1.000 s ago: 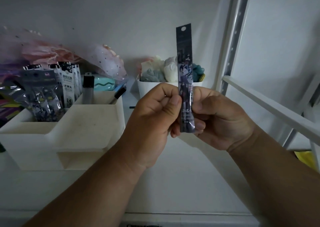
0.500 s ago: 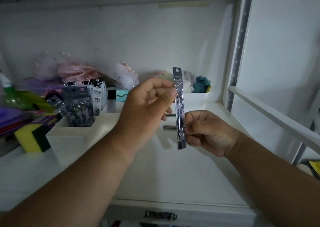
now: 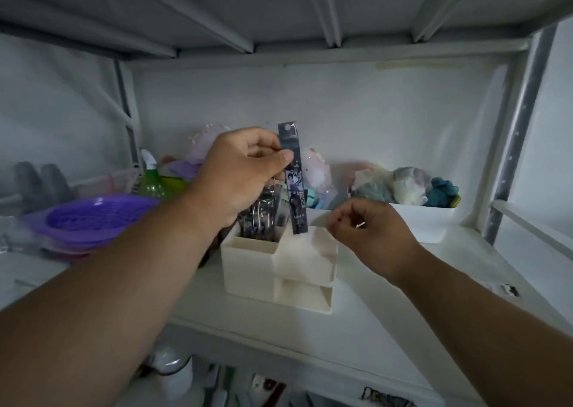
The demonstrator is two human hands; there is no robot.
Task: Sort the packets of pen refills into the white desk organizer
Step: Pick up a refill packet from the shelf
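Note:
My left hand [image 3: 245, 171] pinches a long dark packet of pen refills [image 3: 295, 189] near its top and holds it upright above the white desk organizer [image 3: 279, 264]. The packet's lower end hangs just over the organizer's rim. Several other refill packets [image 3: 263, 217] stand in the organizer's rear left compartment, partly hidden by my left hand. My right hand [image 3: 372, 233] hovers to the right of the organizer with loosely curled fingers, holding nothing and apart from the packet.
Purple plastic baskets [image 3: 93, 220] and a green spray bottle [image 3: 152, 180] sit at the left of the shelf. A white bin [image 3: 424, 223] of soft cloth items stands at the back right. A metal upright [image 3: 514, 146] and the shelf above bound the space.
My right hand has let go of the packet and dropped to the right. My left hand has carried the packet left to above the organizer. The view has pulled back and tilted up.

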